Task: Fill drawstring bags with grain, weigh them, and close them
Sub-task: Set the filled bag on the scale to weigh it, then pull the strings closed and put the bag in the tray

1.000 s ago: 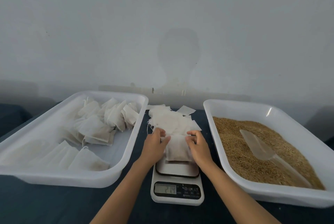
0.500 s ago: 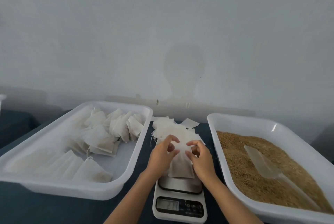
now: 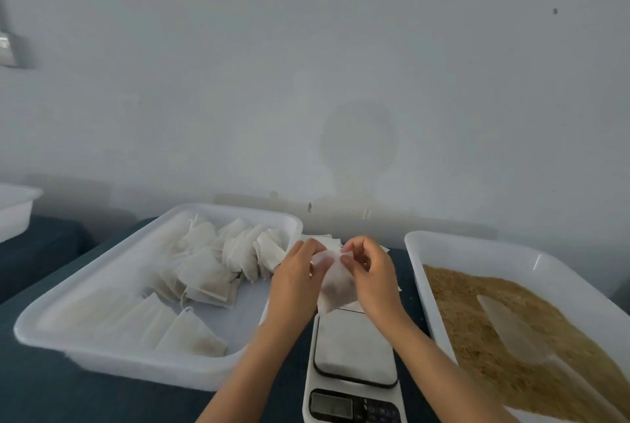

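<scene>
A small white drawstring bag (image 3: 335, 289) with grain in its lower part hangs just above the far edge of the kitchen scale (image 3: 354, 351). My left hand (image 3: 296, 281) pinches the bag's top on the left, and my right hand (image 3: 373, 277) pinches it on the right. The scale's platform is bare and its display is too blurred to read. Loose grain (image 3: 511, 330) fills the white tray (image 3: 477, 248) on the right, with a clear plastic scoop (image 3: 508, 327) lying in it. Filled bags (image 3: 218, 265) lie in the white tray (image 3: 102, 351) on the left.
A stack of flat empty bags (image 3: 325, 240) lies on the dark blue table behind my hands. Another white tray's corner (image 3: 15, 207) shows at the far left. A pale wall stands close behind the table.
The bag has been lifted off the scale's platform and raised between both hands. My view has tilted upward, so everything sits lower in the frame.
</scene>
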A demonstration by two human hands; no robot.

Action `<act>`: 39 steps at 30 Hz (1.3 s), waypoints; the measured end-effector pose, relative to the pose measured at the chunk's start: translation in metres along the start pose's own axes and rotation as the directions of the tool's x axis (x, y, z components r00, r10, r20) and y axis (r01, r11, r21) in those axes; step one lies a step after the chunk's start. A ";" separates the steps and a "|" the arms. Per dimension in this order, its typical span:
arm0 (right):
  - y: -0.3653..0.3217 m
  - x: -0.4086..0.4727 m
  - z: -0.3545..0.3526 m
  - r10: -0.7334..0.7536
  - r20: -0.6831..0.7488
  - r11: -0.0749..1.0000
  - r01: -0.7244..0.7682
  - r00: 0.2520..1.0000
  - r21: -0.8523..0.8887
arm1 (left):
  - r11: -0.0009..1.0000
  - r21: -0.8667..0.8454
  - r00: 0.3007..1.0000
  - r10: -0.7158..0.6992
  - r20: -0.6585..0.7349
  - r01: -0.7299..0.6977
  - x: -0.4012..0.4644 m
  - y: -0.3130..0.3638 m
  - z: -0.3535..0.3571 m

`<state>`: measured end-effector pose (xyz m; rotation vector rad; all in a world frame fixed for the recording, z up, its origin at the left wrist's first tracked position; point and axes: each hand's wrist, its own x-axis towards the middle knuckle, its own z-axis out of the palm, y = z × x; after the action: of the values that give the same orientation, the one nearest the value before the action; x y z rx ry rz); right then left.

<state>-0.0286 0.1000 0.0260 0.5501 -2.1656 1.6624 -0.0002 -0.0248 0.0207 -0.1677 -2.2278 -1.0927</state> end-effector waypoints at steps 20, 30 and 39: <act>-0.027 -0.010 0.152 0.106 0.611 0.953 0.096 0.785 -0.289 | 0.819 0.280 0.718 -0.574 0.394 0.501 -0.025 -0.080 -0.134; -0.040 -0.021 0.159 0.507 0.735 0.496 0.546 0.450 -0.676 | 0.632 0.764 0.601 -0.662 0.448 0.127 -0.023 -0.095 -0.139; -0.040 -0.019 0.162 0.611 0.738 0.538 0.534 0.286 -0.652 | 0.667 0.729 0.843 -0.473 0.254 0.154 -0.018 -0.090 -0.124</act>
<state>0.0005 -0.0648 0.0095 1.4050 -3.3819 -0.3839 0.0409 -0.1725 0.0058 0.3698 -3.0015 -0.3039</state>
